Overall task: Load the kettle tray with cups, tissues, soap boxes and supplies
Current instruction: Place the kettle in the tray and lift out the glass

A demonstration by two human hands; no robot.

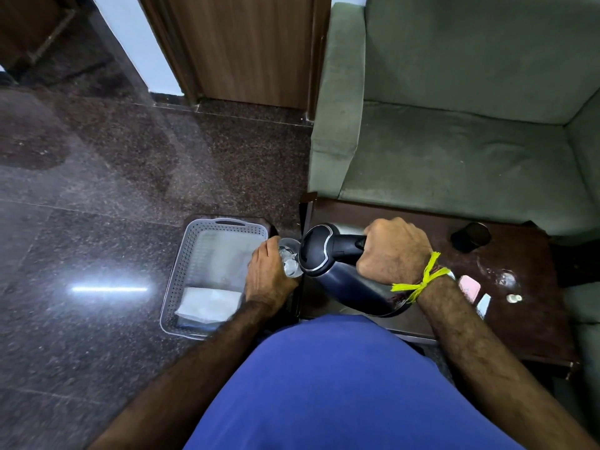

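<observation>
So the kettle (337, 267) is the landmark here: it's tipped over, long axis running from the right hand (394, 251) toward the spout. The right grip is clamped round its handle. The left hand (268, 274) is wrapped round one clear glass (290, 258) just left of the spout. One grey tray (181, 280) sits further left on the floor with one white tissue pack (209, 303) inside. Right of the kettle on the tabletop (526, 319): one dark cup (470, 237), two little boxes (469, 288), and one small white item I can't identify.

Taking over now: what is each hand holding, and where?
Right hand grips the kettle by its handle; left hand grips a clear glass round its side.
</observation>
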